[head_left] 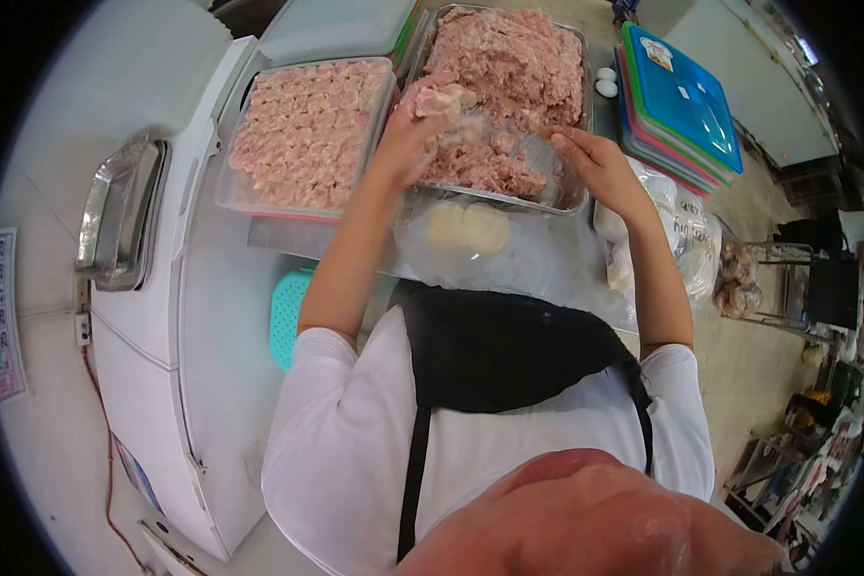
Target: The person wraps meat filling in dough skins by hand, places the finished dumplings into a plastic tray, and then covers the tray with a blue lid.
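Pink minced meat (509,58) is heaped in a metal tray (571,197) on the surface. A lump (442,96) of it is clasped in the curled fingers of the left hand (413,134) above the tray. The right hand (595,168) is held at the meat, fingers drawn together. Dumplings (307,130) are packed in a clear container (228,197) just beside.

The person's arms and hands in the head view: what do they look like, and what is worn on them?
Both arms come out of short sleeves of a white shirt, under a black apron with thin straps. The forearms are bare. The left hand and the right hand wear no gloves; no watch or bracelet shows.
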